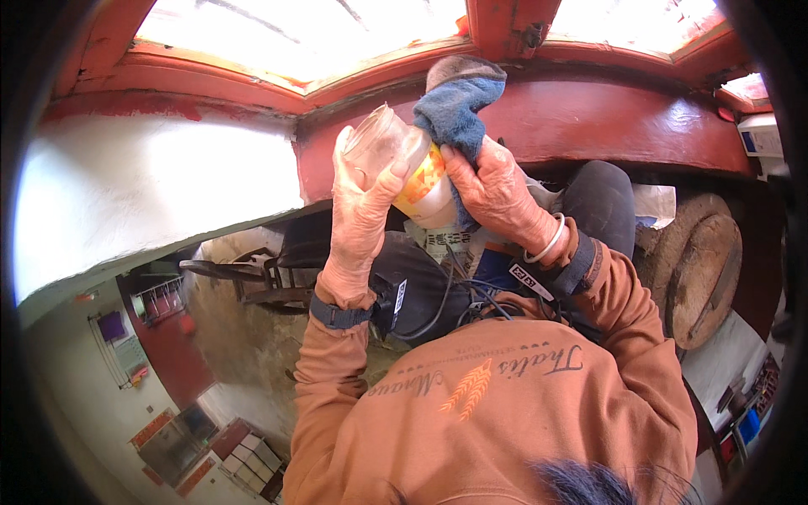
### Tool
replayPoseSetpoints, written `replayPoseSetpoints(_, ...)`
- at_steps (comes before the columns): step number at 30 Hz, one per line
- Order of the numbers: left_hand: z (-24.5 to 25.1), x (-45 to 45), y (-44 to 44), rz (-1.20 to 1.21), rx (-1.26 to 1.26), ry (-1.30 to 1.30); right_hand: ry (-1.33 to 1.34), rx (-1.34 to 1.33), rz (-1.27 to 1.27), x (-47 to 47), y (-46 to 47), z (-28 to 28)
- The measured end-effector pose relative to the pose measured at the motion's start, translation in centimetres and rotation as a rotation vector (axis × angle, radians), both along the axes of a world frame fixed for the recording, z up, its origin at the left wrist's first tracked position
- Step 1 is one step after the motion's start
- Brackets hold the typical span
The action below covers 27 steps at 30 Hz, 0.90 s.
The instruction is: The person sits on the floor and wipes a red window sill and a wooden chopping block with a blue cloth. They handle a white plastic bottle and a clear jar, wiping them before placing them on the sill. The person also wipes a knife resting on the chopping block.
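My left hand (362,214) is wrapped around a clear jar (385,142) near its threaded mouth. The jar is tilted, and a yellow and orange label (421,178) goes around its body. In my right hand (505,189) is a blue and grey cloth (459,107), pinched between thumb and fingers. Part of the cloth bunches up above that hand, and part hangs down along the side of the jar. The lower end of the jar is partly hidden by the right hand and the cloth. Below the jar, paper with printing (442,240) lies over my lap.
A red-painted sill (606,120) runs beneath bright windows (303,38) ahead. Round, worn brown pads (704,278) are to the right, and a white container (760,136) stands at the sill's right end. A dark chair (271,278) is at left. Cables (451,293) cross my lap.
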<state>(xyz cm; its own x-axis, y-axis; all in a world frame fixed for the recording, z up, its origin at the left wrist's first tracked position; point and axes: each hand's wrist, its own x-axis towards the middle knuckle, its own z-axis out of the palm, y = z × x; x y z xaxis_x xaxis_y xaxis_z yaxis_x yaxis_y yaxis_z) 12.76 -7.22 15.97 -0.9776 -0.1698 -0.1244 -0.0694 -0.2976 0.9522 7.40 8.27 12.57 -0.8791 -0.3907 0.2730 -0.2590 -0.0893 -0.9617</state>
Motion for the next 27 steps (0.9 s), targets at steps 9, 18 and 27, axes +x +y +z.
replayPoseSetpoints(9,-0.5,-0.6,-0.1,-0.091,-0.11,-0.048,0.485,0.29,0.108,0.1,-0.3,4.1)
replayPoseSetpoints(18,0.6,-0.3,0.7,-0.215,-0.307,-0.022,-0.249,-0.042,0.175,-3.1,-1.0,1.1)
replayPoseSetpoints(27,0.3,-0.4,-0.7,-0.225,0.181,0.094,0.298,0.096,0.104,-5.0,2.8,-2.7)
